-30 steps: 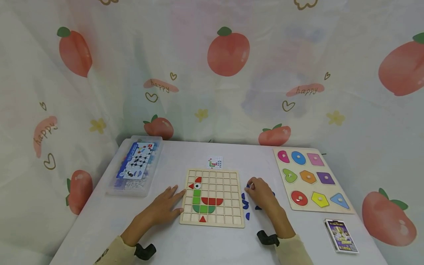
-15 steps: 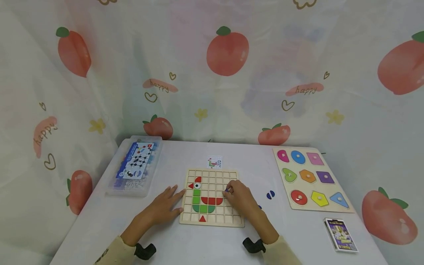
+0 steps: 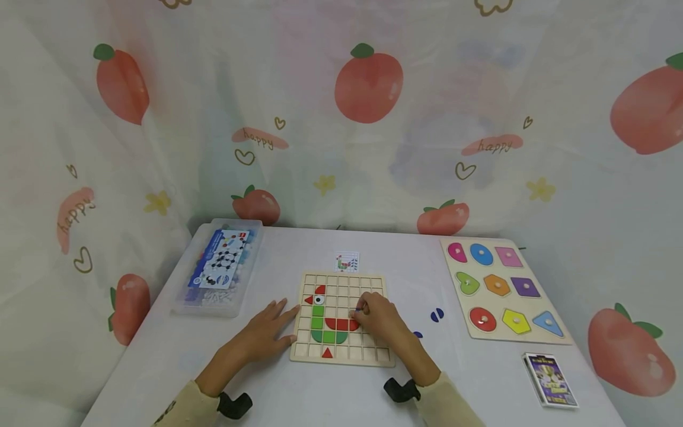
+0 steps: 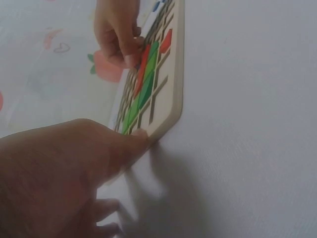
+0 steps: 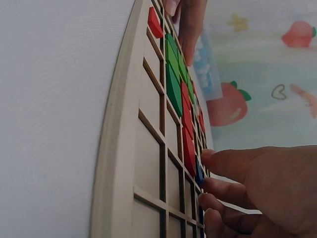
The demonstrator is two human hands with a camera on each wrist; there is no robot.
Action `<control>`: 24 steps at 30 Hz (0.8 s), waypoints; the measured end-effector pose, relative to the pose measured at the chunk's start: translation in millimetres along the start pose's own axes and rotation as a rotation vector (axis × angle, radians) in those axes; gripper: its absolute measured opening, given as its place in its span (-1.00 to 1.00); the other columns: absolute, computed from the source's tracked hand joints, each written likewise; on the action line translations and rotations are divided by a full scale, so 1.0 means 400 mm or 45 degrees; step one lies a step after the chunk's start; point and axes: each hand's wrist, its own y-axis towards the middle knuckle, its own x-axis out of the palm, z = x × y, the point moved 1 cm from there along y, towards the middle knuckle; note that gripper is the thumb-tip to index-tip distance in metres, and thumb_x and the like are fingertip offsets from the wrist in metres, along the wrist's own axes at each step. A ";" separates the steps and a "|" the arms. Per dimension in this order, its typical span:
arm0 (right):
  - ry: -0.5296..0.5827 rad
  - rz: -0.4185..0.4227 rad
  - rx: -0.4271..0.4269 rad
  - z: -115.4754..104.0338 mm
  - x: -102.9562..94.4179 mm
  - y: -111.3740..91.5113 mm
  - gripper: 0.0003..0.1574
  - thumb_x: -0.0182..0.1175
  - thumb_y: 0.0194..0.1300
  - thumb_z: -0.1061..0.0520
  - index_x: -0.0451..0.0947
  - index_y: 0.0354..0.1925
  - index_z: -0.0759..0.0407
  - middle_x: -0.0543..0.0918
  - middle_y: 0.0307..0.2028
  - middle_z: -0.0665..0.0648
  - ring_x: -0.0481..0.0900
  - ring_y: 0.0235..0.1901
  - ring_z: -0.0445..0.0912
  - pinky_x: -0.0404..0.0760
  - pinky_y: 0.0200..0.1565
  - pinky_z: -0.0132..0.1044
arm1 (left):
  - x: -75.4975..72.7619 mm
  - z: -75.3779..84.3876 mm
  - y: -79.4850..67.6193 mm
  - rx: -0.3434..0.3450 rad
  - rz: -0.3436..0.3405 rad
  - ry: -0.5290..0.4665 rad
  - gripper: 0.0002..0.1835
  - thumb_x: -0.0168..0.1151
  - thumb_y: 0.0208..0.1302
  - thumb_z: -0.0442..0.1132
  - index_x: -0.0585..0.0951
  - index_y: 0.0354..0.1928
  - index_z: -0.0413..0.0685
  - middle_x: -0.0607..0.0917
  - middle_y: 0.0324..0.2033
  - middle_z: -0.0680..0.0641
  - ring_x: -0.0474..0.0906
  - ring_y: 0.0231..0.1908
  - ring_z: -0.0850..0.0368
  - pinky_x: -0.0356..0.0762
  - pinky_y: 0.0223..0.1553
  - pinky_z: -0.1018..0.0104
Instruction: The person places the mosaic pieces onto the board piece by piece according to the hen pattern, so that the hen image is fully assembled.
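A wooden grid board point(image 3: 373, 353) holds red and green flat pieces laid out like a bird, with a round eye piece point(image 3: 319, 300). My right hand point(image 3: 380, 317) is over its right half. Its thumb and fingertips pinch a small blue piece point(image 5: 199, 172) just above the right end of the red row point(image 5: 188, 148). My left hand point(image 3: 262, 332) rests at the board's left edge, fingers spread, its thumb point(image 4: 133, 139) touching the rim. A small picture card point(image 3: 347, 261) showing a bird lies behind the board.
Blue pieces point(image 3: 437, 315) lie right of the board, one point(image 3: 418, 335) partly behind my right forearm. A shape puzzle board point(image 3: 507, 339) lies at the right, with a card pack point(image 3: 551, 380) in front. A clear plastic case point(image 3: 217, 267) sits back left.
My right hand has moved left from the loose blue pieces onto the board, carrying a blue piece, and then slightly farther left to the red row. My left hand has stayed put.
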 end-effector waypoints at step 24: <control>0.005 0.001 -0.028 -0.009 0.020 0.001 -0.80 0.41 0.42 0.10 0.58 -0.15 0.15 0.58 -0.38 0.01 0.52 -0.39 -0.14 0.55 -0.34 -0.29 | 0.000 0.005 -0.003 -0.007 0.018 0.021 -0.25 0.28 0.47 0.09 0.33 0.62 0.16 0.20 0.64 -0.20 0.03 0.63 -0.33 0.15 0.54 -0.33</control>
